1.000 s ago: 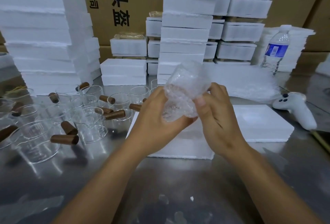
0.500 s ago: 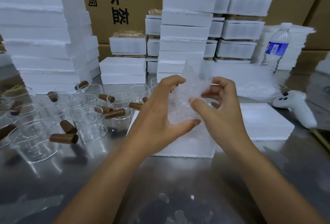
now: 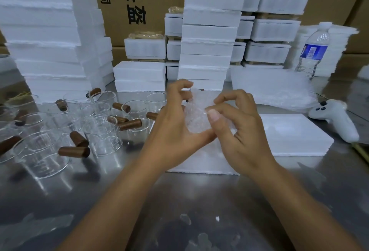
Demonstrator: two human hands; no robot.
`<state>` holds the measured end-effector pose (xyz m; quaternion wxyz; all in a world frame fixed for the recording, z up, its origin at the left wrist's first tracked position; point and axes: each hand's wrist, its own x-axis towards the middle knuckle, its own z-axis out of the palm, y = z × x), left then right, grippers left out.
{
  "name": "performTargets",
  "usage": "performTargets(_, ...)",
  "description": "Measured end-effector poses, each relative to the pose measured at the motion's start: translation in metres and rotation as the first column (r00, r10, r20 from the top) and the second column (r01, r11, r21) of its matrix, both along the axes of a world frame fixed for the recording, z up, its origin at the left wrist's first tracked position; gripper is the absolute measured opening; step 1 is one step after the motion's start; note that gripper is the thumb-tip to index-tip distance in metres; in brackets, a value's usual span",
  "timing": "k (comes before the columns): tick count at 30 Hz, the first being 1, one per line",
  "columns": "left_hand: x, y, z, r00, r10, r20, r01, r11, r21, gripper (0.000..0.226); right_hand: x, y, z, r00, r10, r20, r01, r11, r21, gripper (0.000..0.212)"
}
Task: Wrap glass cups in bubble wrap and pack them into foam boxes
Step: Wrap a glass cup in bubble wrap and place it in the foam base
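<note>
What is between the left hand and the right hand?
A bundle of bubble wrap, gripped by the left hand and pinched by the right hand, seen in the head view.

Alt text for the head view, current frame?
The left hand and right hand grip a bubble-wrap bundle over a foam box on a steel table. At left stand glass cups with wooden handles; foam box stacks, a water bottle and a controller sit behind and right.
</note>
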<state>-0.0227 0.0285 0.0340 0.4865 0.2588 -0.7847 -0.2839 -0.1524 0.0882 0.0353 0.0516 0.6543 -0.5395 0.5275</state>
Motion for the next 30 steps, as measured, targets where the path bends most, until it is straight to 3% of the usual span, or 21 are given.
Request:
performTargets(4, -0.002, 0.001, -0.001, 0.998, 0.019, 0.058, -0.008, 0.984, -0.176, 0.051, 0.001, -0.003, -0.001, 0.998, -0.022, -0.064, 0.025, 0.999, 0.047, 0.042)
performTargets(7, -0.003, 0.003, 0.001, 0.998, 0.042, 0.041, -0.033, 0.979, -0.202, 0.037, 0.000, -0.003, 0.000, 0.998, -0.040, -0.055, 0.040, 0.999, -0.013, 0.054)
performTargets(9, -0.001, 0.002, 0.005, 0.997, 0.074, -0.005, -0.074, 0.984, -0.159, 0.034, -0.003, -0.003, 0.003, 0.998, -0.065, 0.019, 0.066, 0.994, -0.082, 0.050)
performTargets(12, 0.004, -0.001, 0.010, 0.992, 0.087, -0.086, -0.087, 0.996, 0.003, 0.028, -0.010, -0.002, 0.008, 0.978, -0.090, 0.187, 0.113, 0.987, -0.116, 0.027)
performTargets(15, 0.006, -0.002, 0.012, 0.986, 0.032, -0.166, -0.003, 0.985, 0.171, 0.031, -0.015, -0.003, 0.012, 0.915, 0.007, 0.403, -0.008, 1.000, 0.001, 0.011)
performTargets(18, 0.005, 0.000, 0.012, 0.980, -0.039, -0.197, 0.086, 0.968, 0.235, 0.028, -0.017, -0.004, 0.014, 0.848, 0.076, 0.524, -0.150, 0.984, 0.101, 0.009)
performTargets(21, 0.003, 0.002, 0.011, 0.981, -0.081, -0.177, 0.124, 0.961, 0.245, 0.033, -0.021, -0.004, 0.015, 0.794, 0.065, 0.604, -0.210, 0.962, 0.173, 0.012)
performTargets(26, 0.002, 0.004, 0.011, 0.961, -0.233, -0.149, 0.271, 0.899, 0.344, 0.095, -0.040, -0.006, 0.019, 0.624, 0.033, 0.781, -0.203, 0.972, 0.121, 0.016)
performTargets(28, 0.002, 0.005, 0.012, 0.962, -0.237, -0.135, 0.270, 0.900, 0.343, 0.101, -0.051, -0.007, 0.021, 0.567, 0.041, 0.822, -0.195, 0.977, 0.086, 0.016)
performTargets(30, 0.001, 0.005, 0.012, 0.965, -0.227, -0.131, 0.259, 0.907, 0.333, 0.096, -0.066, -0.006, 0.023, 0.572, 0.018, 0.820, -0.148, 0.986, 0.081, 0.014)
